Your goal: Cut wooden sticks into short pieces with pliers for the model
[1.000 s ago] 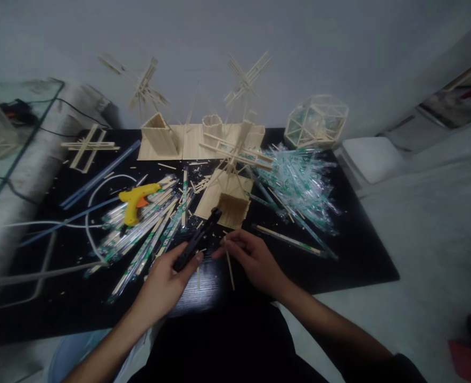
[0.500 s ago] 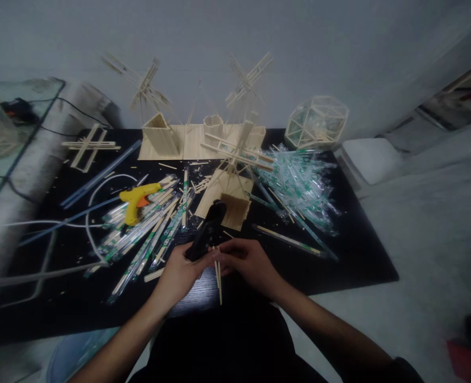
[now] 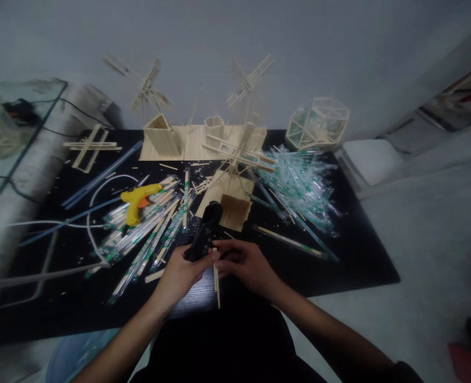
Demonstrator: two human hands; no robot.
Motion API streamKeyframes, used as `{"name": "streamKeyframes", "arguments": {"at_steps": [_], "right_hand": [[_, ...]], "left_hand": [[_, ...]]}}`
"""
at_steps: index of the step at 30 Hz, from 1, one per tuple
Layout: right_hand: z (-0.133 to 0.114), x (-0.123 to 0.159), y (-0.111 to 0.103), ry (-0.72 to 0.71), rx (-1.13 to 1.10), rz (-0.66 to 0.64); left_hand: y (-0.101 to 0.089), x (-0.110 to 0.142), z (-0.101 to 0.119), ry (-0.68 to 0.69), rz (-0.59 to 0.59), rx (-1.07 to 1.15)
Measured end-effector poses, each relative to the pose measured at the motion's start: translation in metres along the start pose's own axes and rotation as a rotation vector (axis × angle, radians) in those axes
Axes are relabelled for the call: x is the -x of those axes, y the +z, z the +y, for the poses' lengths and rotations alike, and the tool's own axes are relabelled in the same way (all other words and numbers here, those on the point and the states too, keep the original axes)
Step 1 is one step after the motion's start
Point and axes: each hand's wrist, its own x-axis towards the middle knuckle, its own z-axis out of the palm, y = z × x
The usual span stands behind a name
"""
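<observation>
My left hand [image 3: 187,271] is wrapped round a black hand tool [image 3: 206,229] with a rounded, hooked head; its exact kind is unclear. Two thin wooden sticks, like chopsticks [image 3: 217,284], hang down between my hands, pinched by the fingers of my right hand [image 3: 249,266]. The left thumb touches or nearly touches their upper ends. Just beyond the tool stands a wooden stick model [image 3: 235,210] with crossed blades and an open square box on its base. Left of my hands lie several plastic-wrapped chopsticks [image 3: 151,250], with a yellow glue gun [image 3: 139,201] on top.
Torn clear wrappers [image 3: 303,183] are heaped on the black table [image 3: 358,266] at right. More stick models [image 3: 161,138] stand along the back, beside a faceted stick frame [image 3: 319,125]. A white tube [image 3: 89,213] loops at left. A white stool [image 3: 373,159] is beyond the right edge.
The black tool has turned slightly in my left hand, its head tipping a little left. The two sticks have shifted slightly and lie closer together. The view moved a little.
</observation>
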Motion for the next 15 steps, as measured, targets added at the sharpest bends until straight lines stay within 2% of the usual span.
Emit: {"name": "streamKeyframes", "arguments": {"at_steps": [7,10,12,15], "right_hand": [[-0.001,0.001,0.001,-0.004,0.034,-0.001],[-0.005,0.004,0.0,-0.042,0.137,-0.03],[-0.01,0.007,-0.002,-0.18,0.311,-0.01],[-0.015,0.01,-0.005,-0.558,0.652,0.015]], "left_hand": [[0.001,0.001,0.0,-0.026,-0.037,0.055],[0.002,0.001,0.0,-0.033,-0.065,0.145],[0.003,0.0,0.0,-0.066,-0.077,0.25],[0.005,0.0,0.001,-0.124,-0.063,0.416]]}}
